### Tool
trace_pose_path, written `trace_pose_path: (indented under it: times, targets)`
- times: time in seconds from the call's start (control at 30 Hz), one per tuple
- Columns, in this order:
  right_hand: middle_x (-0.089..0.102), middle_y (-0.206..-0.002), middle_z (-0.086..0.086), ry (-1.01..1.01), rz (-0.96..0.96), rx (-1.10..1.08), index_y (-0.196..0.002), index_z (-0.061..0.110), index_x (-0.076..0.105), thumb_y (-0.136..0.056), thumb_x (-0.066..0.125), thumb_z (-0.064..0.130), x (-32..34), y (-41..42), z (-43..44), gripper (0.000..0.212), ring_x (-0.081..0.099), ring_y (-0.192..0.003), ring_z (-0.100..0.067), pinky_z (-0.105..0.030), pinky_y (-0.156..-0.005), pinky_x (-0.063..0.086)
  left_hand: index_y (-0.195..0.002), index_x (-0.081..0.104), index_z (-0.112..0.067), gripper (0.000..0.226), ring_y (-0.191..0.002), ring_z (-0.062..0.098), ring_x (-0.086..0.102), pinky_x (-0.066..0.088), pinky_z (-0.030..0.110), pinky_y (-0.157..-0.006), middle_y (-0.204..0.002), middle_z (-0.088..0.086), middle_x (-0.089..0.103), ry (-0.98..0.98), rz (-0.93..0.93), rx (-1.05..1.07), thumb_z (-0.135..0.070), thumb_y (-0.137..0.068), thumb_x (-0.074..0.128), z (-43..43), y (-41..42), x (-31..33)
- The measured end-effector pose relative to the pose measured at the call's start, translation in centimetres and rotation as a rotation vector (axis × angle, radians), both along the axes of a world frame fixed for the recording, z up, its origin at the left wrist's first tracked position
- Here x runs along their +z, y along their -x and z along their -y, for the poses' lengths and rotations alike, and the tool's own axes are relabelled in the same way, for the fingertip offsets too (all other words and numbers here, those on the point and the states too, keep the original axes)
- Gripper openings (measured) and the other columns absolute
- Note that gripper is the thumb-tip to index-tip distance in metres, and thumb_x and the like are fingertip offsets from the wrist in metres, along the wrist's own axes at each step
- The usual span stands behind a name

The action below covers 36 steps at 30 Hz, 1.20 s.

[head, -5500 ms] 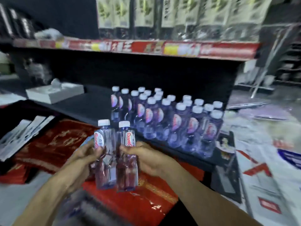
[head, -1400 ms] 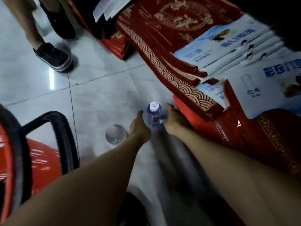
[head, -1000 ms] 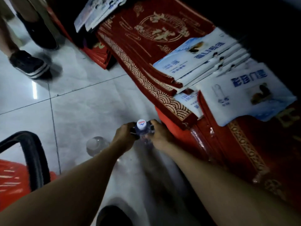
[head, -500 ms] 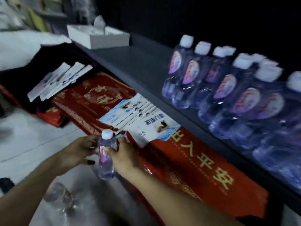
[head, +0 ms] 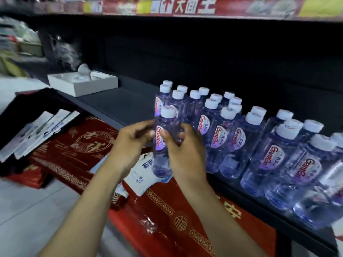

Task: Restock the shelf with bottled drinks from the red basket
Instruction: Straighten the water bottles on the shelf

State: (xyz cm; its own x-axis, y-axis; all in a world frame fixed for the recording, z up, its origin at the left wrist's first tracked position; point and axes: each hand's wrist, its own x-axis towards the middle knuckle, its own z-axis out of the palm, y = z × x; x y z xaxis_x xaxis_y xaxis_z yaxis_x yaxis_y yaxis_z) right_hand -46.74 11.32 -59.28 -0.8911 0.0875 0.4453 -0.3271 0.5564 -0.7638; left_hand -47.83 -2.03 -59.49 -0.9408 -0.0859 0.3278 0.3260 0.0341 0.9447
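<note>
Dark shelf (head: 115, 102) beneath a red price strip (head: 185, 6) — the left grip (head: 130, 145) and right grip (head: 185, 154) both clasp 1 bottle (head: 161, 164); roughly 20 shelved bottles (head: 222, 138) stand just right, 1 white box (head: 83, 86) up-left.

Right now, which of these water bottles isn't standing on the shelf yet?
The bottle gripped by the left hand and right hand, in front of the shelf; the other bottles stand on it.

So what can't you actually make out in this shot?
Head view:
- Red basket: outside the frame.
- Held bottle: its body is partly covered by the left hand and right hand.
- Back rows of shelf bottles: only caps show behind the front ones.
- Far-right bottles: blurred, cut by the right edge.
- Goods at top left: motion blur.
</note>
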Motion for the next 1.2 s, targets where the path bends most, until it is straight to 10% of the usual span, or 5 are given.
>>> trace_pose_path:
  times: [0.17, 0.33, 0.57, 0.77, 1.2]
  targets:
    - [0.050, -0.127, 0.002, -0.067, -0.065, -0.115, -0.137, 0.023, 0.046, -0.082, 0.072, 0.045, 0.2, 1.3, -2.5, 0.065, 0.055, -0.117, -0.019, -0.040, -0.099, 0.050, -0.127, 0.065, -0.012, 0.035, -0.109, 0.025, 0.067, 0.057, 0.042, -0.088, -0.117, 0.004, 0.071, -0.108, 0.033, -0.062, -0.001, -0.095, 0.054, -2.8, 3.2, -0.4]
    - [0.037, -0.149, -0.002, -0.183, -0.093, -0.170, -0.151, 0.017, 0.030, -0.094, 0.058, 0.046, -0.2, 1.9, -3.0, 0.070, 0.030, -0.141, -0.018, -0.034, -0.114, 0.033, -0.123, 0.066, -0.018, 0.034, -0.097, 0.013, 0.070, 0.055, 0.026, -0.074, -0.113, -0.002, 0.073, -0.197, 0.022, -0.061, -0.004, -0.095, 0.054, -4.6, 4.7, -1.0]
    - [0.035, -0.150, 0.000, -0.162, -0.155, -0.188, -0.153, 0.024, 0.022, -0.096, 0.058, 0.037, -0.3, 2.4, -2.4, 0.068, 0.038, -0.137, -0.014, -0.021, -0.100, 0.035, -0.130, 0.062, -0.011, 0.037, -0.113, 0.016, 0.065, 0.054, 0.035, -0.093, -0.123, 0.002, 0.069, -0.167, -0.016, -0.040, -0.002, -0.094, 0.055, -4.8, 5.4, -0.7]
    - [0.032, -0.147, -0.006, -0.405, -0.174, -0.189, -0.147, 0.041, 0.013, -0.090, 0.068, 0.021, -0.9, 1.9, -2.6, 0.082, 0.062, -0.107, -0.020, -0.030, -0.070, 0.057, -0.118, 0.064, -0.023, 0.040, -0.093, 0.000, 0.068, 0.054, 0.015, -0.081, -0.107, -0.005, 0.072, -0.073, -0.065, 0.036, 0.004, -0.089, 0.062, -5.2, 4.1, -2.2]
    - [0.021, -0.144, -0.012, -0.594, -0.006, -0.131, -0.138, 0.047, -0.038, -0.093, 0.058, 0.009, -1.4, 2.1, -3.4, 0.113, 0.053, -0.067, -0.015, -0.028, -0.059, 0.046, -0.118, 0.061, -0.016, 0.047, -0.075, 0.016, 0.058, 0.048, 0.011, -0.062, -0.084, 0.001, 0.060, 0.201, -0.096, 0.215, 0.010, -0.080, 0.068, -6.3, 3.3, -6.1]
